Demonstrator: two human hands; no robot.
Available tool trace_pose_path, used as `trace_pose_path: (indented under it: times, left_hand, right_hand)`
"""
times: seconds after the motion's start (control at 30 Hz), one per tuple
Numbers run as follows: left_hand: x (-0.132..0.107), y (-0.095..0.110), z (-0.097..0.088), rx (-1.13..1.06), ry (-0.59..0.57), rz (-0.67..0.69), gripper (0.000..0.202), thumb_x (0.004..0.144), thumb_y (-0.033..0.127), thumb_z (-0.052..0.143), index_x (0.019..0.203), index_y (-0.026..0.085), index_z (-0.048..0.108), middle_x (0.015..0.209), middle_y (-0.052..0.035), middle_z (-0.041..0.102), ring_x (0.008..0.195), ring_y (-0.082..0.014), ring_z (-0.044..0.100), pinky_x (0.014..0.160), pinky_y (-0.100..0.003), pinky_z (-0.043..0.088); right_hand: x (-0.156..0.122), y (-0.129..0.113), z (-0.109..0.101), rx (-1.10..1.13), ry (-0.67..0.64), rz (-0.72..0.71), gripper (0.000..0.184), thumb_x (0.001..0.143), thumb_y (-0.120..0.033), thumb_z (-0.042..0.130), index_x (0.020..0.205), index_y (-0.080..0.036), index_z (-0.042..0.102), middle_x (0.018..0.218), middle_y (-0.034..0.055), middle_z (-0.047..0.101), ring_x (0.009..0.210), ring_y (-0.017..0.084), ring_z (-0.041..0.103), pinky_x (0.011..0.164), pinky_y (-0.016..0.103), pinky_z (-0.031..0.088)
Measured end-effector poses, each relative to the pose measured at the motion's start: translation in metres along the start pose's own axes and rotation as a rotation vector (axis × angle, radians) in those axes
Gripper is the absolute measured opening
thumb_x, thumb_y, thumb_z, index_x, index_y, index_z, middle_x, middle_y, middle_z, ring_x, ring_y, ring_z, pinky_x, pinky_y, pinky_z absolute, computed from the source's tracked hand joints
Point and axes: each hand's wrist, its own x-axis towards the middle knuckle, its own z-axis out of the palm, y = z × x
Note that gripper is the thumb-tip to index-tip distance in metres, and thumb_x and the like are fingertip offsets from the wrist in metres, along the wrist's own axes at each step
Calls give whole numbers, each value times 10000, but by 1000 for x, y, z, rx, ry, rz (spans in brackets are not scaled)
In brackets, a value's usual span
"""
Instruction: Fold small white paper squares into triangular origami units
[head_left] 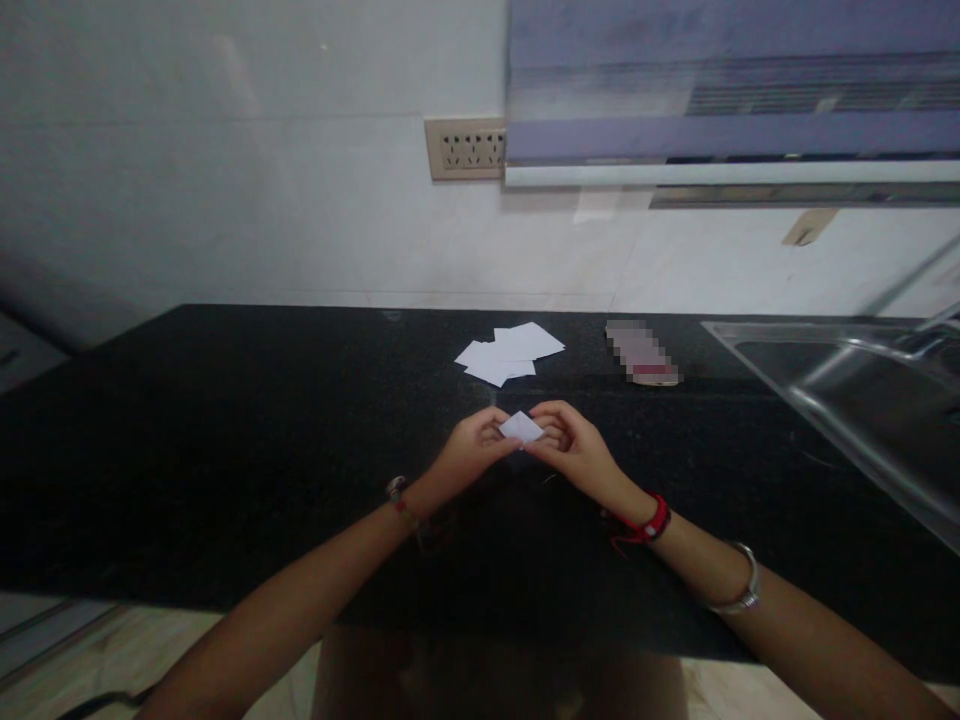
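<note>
Paper [521, 427] between left hand [471, 447], right hand [574, 447], seemingly folded

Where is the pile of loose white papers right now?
Head view: the loose white papers lie on the black counter, just beyond the left hand and right hand, left of the steel sink.

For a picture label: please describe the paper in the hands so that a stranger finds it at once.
Find the black counter left of the steel sink. At its middle, the left hand and right hand pinch a small white paper. The loose sheets behind lie flat, untouched.
</note>
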Motion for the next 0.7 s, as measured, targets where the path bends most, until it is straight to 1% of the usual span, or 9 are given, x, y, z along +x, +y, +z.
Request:
trace_pose_path:
  times: [0.1, 0.2, 0.37, 0.5, 0.6, 0.7]
  left_hand:
    - [-1, 0, 1, 14, -7, 12, 130, 651, 187, 606, 729, 135, 516, 683, 12, 591, 660, -117, 570, 590, -212, 438]
    - [-3, -1, 2, 62, 5, 39, 125, 672, 210, 590, 746, 138, 520, 674, 14, 586, 641, -111, 562, 571, -206, 431]
    - [-5, -1, 1, 190, 30, 97, 126, 703, 239, 560, 783, 145, 536, 718, 5, 592, 665, -116, 555, 587, -209, 423]
    - [-6, 3, -1, 329, 54, 157, 127, 724, 264, 540, 790, 157, 556, 744, -3, 587, 673, -117, 541, 609, -214, 412]
    - [-7, 5, 0, 339, 35, 161, 132, 735, 275, 529, 799, 162, 552, 747, -4, 584, 679, -119, 537, 612, -216, 410]
    - [-7, 5, 0, 368, 21, 154, 131, 740, 271, 519, 812, 165, 551, 752, 0, 581, 664, -114, 526, 599, -213, 400]
  right_hand:
    - [-1, 1, 0, -81, 24, -14, 297, 677, -209, 603, 932, -193, 452, 745, -4, 539, 620, 90, 535, 541, 207, 434]
    - [-2, 0, 1, -161, 44, -24, 290, 684, -195, 585, 943, -191, 453, 742, -2, 553, 622, 94, 538, 541, 207, 431]
    - [-2, -2, 1, -241, 11, -24, 319, 701, -209, 562, 998, -188, 446, 851, 34, 573, 674, 109, 559, 571, 222, 449]
    - [-3, -7, 1, -375, 15, -49, 284, 714, -219, 558, 984, -202, 471, 752, 8, 582, 612, 112, 547, 554, 232, 437]
    - [-5, -13, 1, -431, 28, -92, 253, 717, -195, 552, 952, -209, 460, 724, -2, 584, 605, 114, 544, 554, 229, 427]
    - [-6, -15, 1, -452, 20, -106, 219, 722, -178, 536, 912, -207, 433, 713, -7, 579, 605, 112, 539, 544, 217, 409]
